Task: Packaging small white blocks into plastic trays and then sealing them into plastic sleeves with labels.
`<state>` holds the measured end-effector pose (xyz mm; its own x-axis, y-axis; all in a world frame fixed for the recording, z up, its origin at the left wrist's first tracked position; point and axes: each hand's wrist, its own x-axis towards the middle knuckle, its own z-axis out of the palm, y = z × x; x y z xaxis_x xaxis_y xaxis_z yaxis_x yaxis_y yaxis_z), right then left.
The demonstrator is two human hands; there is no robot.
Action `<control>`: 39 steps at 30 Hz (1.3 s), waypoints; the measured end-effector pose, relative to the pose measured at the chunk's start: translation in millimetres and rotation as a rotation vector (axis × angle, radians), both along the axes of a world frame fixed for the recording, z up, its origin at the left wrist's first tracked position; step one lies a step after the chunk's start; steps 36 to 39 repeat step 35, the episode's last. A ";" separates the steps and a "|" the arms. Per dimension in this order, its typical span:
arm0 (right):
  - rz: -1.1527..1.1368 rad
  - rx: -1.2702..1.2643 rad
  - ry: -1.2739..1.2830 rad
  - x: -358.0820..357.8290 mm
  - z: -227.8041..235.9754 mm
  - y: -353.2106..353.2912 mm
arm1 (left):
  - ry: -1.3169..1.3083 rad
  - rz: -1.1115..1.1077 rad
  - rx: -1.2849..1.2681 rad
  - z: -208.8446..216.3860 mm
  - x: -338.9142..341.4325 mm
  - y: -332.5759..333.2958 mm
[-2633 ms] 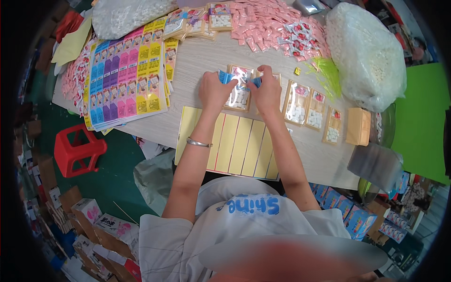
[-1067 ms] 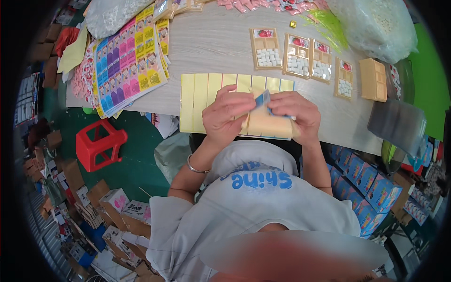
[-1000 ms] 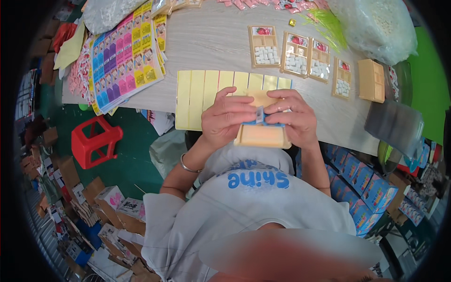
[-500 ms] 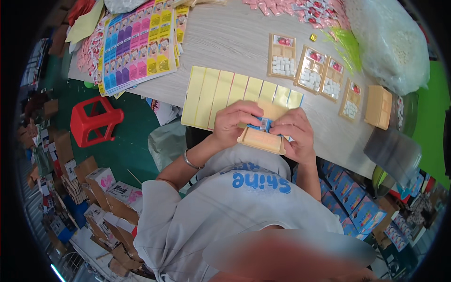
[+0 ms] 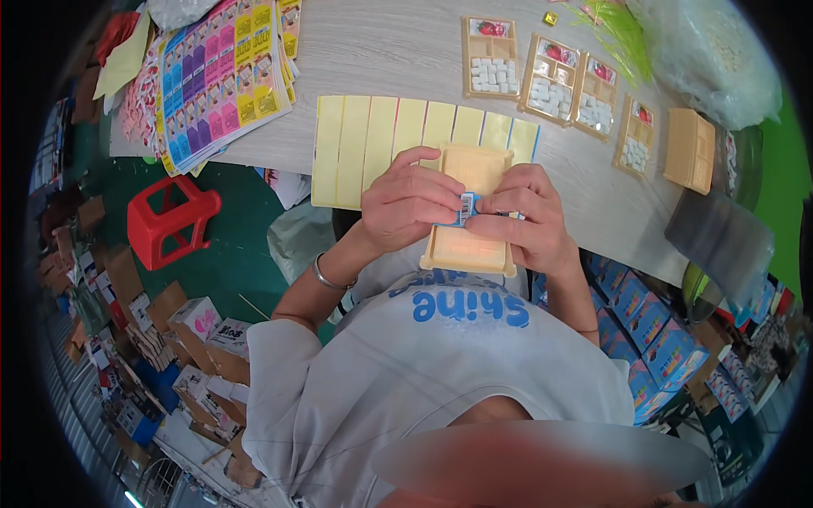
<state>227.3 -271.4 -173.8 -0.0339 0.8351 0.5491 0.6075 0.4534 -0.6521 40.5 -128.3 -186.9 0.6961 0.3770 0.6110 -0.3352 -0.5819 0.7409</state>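
Note:
Just above the table's near edge, I hold a beige plastic tray [image 5: 467,252] with its back turned up. A blue label [image 5: 466,206] with a barcode lies across its middle. My left hand [image 5: 411,203] closes on the tray's left side, fingertips on the label. Opposite it, my right hand [image 5: 527,218] grips the right side, thumb and fingers pressing the label's other end. The fingers hide both label ends. Beneath and beyond the hands lies a yellow backing sheet [image 5: 356,157] divided into strips.
Several filled trays [image 5: 549,80] with white pieces stand at the far right, near a beige tray stack [image 5: 689,151] and a large clear bag [image 5: 703,59]. Printed colourful sheets [image 5: 222,80] lie far left. A red stool [image 5: 174,222] is on the floor, left.
The tray has tilted so more of its back faces up, and its far half now shows. My left fingers have spread flatter over the label. The whole view has shifted slightly.

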 end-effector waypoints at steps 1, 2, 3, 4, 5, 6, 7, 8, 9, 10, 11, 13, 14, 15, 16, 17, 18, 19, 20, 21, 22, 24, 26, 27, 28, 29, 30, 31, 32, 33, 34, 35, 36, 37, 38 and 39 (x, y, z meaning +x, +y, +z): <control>-0.002 -0.004 0.004 0.6 0.6 0.5 | 0.004 -0.002 -0.004 1.4 -0.1 -3.5; 0.012 0.020 0.019 1.3 1.6 1.4 | 0.031 0.022 -0.043 3.7 0.1 -8.6; 0.026 0.044 0.035 0.6 1.4 1.2 | 0.059 0.048 -0.083 5.3 0.0 -11.7; 0.024 0.043 0.036 -3.6 -2.9 -0.7 | 0.060 0.046 -0.084 7.5 0.2 -11.3; -0.035 0.060 0.257 -10.4 -11.4 -4.3 | 0.069 0.008 -0.070 9.3 1.4 -10.7; -0.095 0.079 0.477 -16.0 -16.4 -6.2 | 0.079 -0.029 -0.056 10.3 2.5 -10.1; -0.094 0.080 0.478 -20.9 -17.6 -5.7 | 0.080 -0.028 -0.055 10.1 2.3 -10.5; -0.139 0.096 0.597 -25.6 -17.9 -4.6 | 0.099 -0.038 -0.065 10.2 2.4 -10.5; -0.184 0.113 0.716 -27.7 -17.8 -4.8 | 0.117 -0.048 -0.073 10.7 3.2 -10.3; -0.175 0.121 0.717 -25.1 -18.4 -4.1 | 0.116 -0.042 -0.062 10.5 4.2 -7.9; -0.153 0.099 0.555 -19.2 -18.6 -5.1 | 0.145 -0.057 -0.078 9.6 6.0 -6.3; -0.120 0.101 0.388 -9.7 -20.5 -5.2 | 0.167 -0.061 -0.069 6.0 10.2 -3.4; -0.099 0.073 0.358 -7.7 -22.1 -6.6 | 0.222 -0.111 -0.098 4.7 10.9 -5.7; -0.079 0.048 0.325 -5.4 -23.6 -7.8 | 0.277 -0.159 -0.127 3.6 11.2 -4.4; -0.108 0.031 0.245 -3.8 -24.7 -10.6 | 0.309 -0.198 -0.084 3.2 10.4 0.0; -0.096 0.057 0.232 -3.1 -22.4 -13.1 | 0.298 -0.186 -0.058 5.9 14.3 6.8; -0.227 0.057 0.316 -2.7 -19.0 -15.7 | 0.476 -0.225 -0.314 9.3 19.6 14.8; -0.353 0.054 0.403 -1.9 -19.2 -19.4 | 0.649 -0.258 -0.577 9.6 24.2 21.0; -0.329 0.075 0.392 0.7 -20.8 -21.7 | 0.571 -0.215 -0.610 0.4 33.4 38.0; -0.396 0.103 0.600 4.3 -24.7 -22.9 | 0.544 -0.123 -0.784 -15.1 46.1 65.5; -0.475 0.125 0.810 9.1 -30.7 -25.0 | 0.490 -0.028 -0.779 -6.7 64.9 99.8; -0.547 0.089 0.830 19.7 -36.6 -33.0 | 0.332 0.060 -0.965 -9.4 88.9 187.6; -0.671 0.039 0.884 23.0 -32.1 -34.1 | 0.183 0.164 -0.923 17.1 108.1 255.9; -0.649 0.036 0.883 20.1 -30.0 -29.2 | 0.174 0.227 -0.831 16.9 103.9 290.2; -0.664 0.008 0.882 17.9 -29.7 -24.1 | 0.176 0.279 -0.747 12.3 98.0 310.9; -0.696 -0.025 0.882 16.7 -30.0 -24.2 | 0.184 0.276 -0.761 12.1 90.7 310.0; -0.670 -0.104 0.670 16.8 -31.4 -20.1 | 0.445 0.481 -0.408 14.3 80.1 311.0; -0.639 -0.186 0.463 15.4 -35.0 -17.7 | 0.701 0.659 -0.035 11.6 70.4 303.8; -0.590 -0.255 0.217 13.2 -31.0 -9.4 | 0.720 0.632 -0.050 -0.8 65.0 284.8; -0.530 -0.318 -0.026 9.9 -25.5 3.1 | 0.949 0.559 0.174 -5.7 52.7 249.9; -0.545 -0.365 -0.156 5.1 -28.7 14.3 | 1.158 0.472 0.414 -2.7 38.9 207.3; -0.531 -0.400 -0.289 -2.4 -31.1 25.6 | 1.165 0.471 0.409 -3.9 35.3 205.5; -0.531 -0.400 -0.289 -2.4 -31.1 25.6 | 1.165 0.471 0.409 -3.9 35.3 205.5; -0.531 -0.400 -0.289 -2.4 -31.1 25.6 | 1.165 0.471 0.409 -3.9 35.3 205.5; -0.531 -0.400 -0.289 -2.4 -31.1 25.6 | 1.165 0.471 0.409 -3.9 35.3 205.5; -0.531 -0.400 -0.289 -2.4 -31.1 25.6 | 1.165 0.471 0.409 -3.9 35.3 205.5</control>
